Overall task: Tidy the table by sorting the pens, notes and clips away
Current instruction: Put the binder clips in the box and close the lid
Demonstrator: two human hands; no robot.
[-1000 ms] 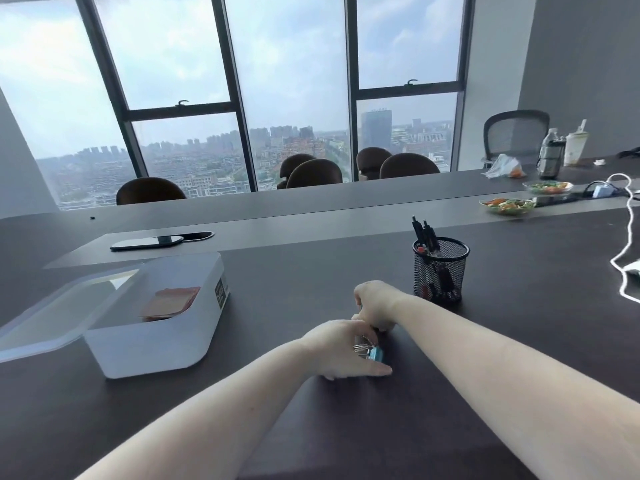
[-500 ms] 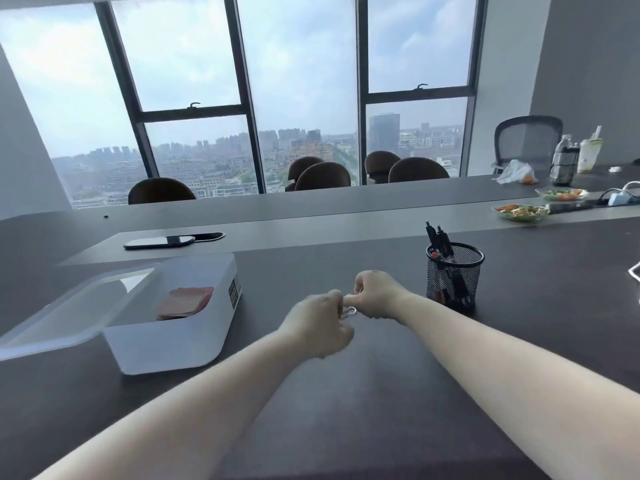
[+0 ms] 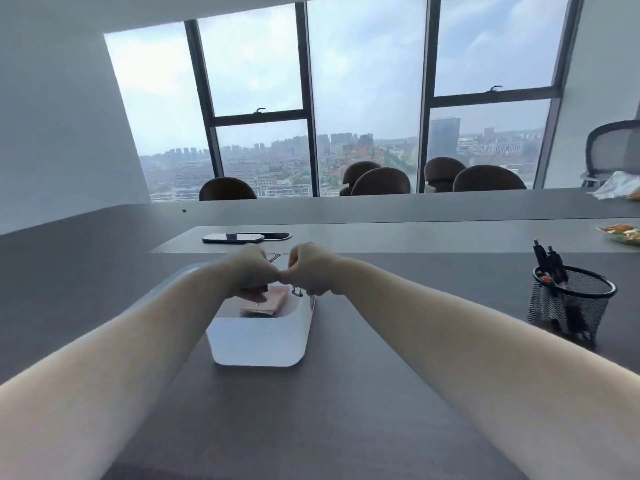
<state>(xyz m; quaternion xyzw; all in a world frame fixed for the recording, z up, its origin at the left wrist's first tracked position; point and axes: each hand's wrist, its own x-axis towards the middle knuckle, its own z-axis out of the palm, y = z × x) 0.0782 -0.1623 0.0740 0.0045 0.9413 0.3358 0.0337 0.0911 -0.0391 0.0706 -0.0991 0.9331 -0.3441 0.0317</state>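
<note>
Holding both hands, left (image 3: 251, 273) and right (image 3: 308, 271), clenched on binder clips (image 3: 297, 291) above the white box (image 3: 258, 344), release them beside the pink notes (image 3: 268, 301).

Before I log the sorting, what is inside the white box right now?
In the white box lies a stack of pink notes. Both hands, left hand and right hand, hold clips over it and hide the far end, so clips inside cannot be confirmed.

left hand (image 3: 251, 271): fisted, arm outstretched | right hand (image 3: 308, 270): fisted, knuckles touching left
</note>
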